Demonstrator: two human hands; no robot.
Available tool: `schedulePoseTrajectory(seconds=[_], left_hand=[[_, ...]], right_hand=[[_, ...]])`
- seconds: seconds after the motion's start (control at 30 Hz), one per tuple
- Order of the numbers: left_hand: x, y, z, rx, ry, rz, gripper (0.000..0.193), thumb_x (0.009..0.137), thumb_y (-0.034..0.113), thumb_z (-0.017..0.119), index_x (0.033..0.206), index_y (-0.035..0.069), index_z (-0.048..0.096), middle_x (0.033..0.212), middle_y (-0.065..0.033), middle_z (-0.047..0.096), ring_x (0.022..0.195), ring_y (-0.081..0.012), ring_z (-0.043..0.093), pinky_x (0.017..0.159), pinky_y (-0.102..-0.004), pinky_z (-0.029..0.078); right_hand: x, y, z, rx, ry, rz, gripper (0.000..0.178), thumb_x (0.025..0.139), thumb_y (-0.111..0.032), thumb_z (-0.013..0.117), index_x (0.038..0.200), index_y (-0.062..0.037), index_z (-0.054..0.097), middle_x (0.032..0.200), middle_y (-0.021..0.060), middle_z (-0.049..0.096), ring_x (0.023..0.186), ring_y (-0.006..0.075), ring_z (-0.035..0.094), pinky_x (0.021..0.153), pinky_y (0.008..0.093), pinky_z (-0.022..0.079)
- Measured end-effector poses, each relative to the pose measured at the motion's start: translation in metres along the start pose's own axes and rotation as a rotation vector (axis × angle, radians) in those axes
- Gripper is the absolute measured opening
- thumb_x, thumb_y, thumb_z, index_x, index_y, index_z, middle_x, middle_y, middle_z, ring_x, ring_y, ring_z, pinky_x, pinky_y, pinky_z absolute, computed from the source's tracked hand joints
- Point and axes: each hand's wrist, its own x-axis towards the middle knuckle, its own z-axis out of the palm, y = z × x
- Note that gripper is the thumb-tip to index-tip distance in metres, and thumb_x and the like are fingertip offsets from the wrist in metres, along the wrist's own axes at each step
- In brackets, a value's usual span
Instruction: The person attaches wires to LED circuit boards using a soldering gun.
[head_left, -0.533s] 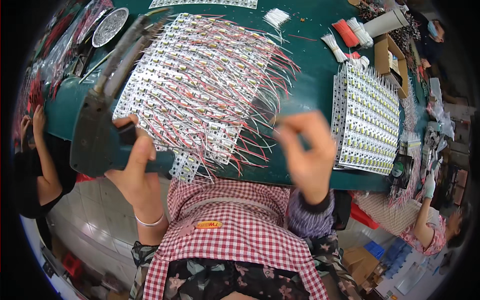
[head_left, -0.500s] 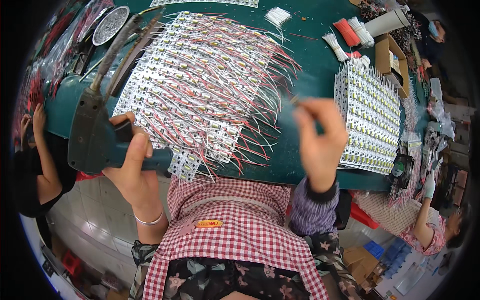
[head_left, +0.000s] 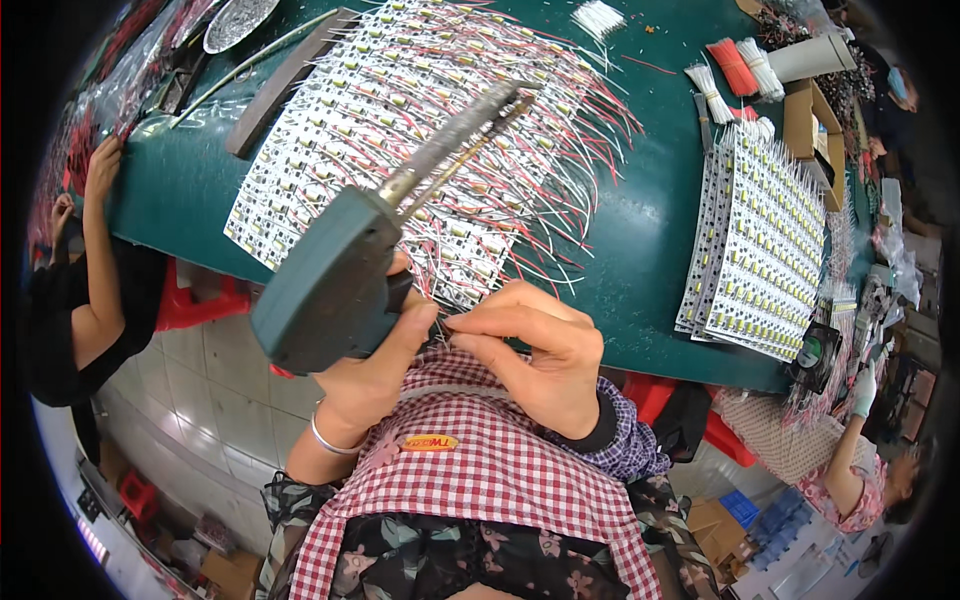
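A wide white sheet of small circuit boards (head_left: 275, 215), thick with red and white wires (head_left: 575, 165), lies on the green table (head_left: 640, 260) straight ahead of the person, its lower side partly hidden by the hands. The left hand (head_left: 365, 385) is wrapped round the handle of a dark green soldering gun (head_left: 325, 285), whose long barrel slants up and right above the sheet. The right hand (head_left: 545, 360) is at the sheet's near edge, thumb and forefinger drawn nearly together beside the left thumb; whether a wire sits between them cannot be told. If the barrel is hot, a dip of the left wrist could scorch insulation or boards beneath it, and the overlapping wires could snag on it and tug at their joints. With both hands so close, a slip might also bring heat near the skin. Farther out, a shallow metal dish (head_left: 210, 46), cut off by the upper edge, holds a silvery-grey mass too small to identify. To the right, behind a stack of similar sheets (head_left: 765, 255), an open cardboard box (head_left: 798, 120) contains some pale and dark items; blue crates (head_left: 780, 535) stand below, their contents indistinct.
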Motion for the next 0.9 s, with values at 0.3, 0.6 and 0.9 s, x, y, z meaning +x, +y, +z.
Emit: schedulePoseTrajectory(seconds=[0.3, 0.6, 0.9], left_hand=[[-0.026, 0.001, -0.031, 0.153, 0.054, -0.082, 0.037, 0.088, -0.005, 0.067, 0.124, -0.005, 0.057, 0.088, -0.0047, 0.064, 0.075, -0.0121, 0.059, 0.067, -0.0291, 0.050], [-0.081, 0.009, -0.076, 0.671, -0.111, -0.135, 0.022, 0.077, 0.007, 0.077, 0.098, -0.001, 0.072, 0.095, -0.0170, 0.069, 0.078, -0.0294, 0.068, 0.068, -0.0355, 0.054], [-0.072, 0.007, -0.063, 0.701, -0.164, -0.100, 0.023, 0.076, 0.002, 0.078, 0.096, -0.005, 0.070, 0.094, -0.0171, 0.069, 0.074, -0.0261, 0.069, 0.064, -0.0311, 0.053]], right_hand=[[0.007, 0.044, -0.002, -0.448, 0.275, -0.117, 0.017, 0.073, 0.011, 0.072, 0.086, -0.0003, 0.067, 0.082, 0.0108, 0.063, 0.074, 0.0262, 0.063, 0.065, 0.0344, 0.050], [0.011, 0.060, 0.001, -0.585, 0.261, -0.218, 0.019, 0.072, 0.009, 0.072, 0.086, -0.0019, 0.066, 0.080, 0.0083, 0.058, 0.072, 0.0252, 0.059, 0.062, 0.0354, 0.048], [0.012, 0.061, 0.003, -0.639, 0.258, -0.227, 0.019, 0.072, 0.008, 0.072, 0.088, -0.0019, 0.066, 0.081, 0.0084, 0.057, 0.072, 0.0252, 0.058, 0.060, 0.0356, 0.049]])
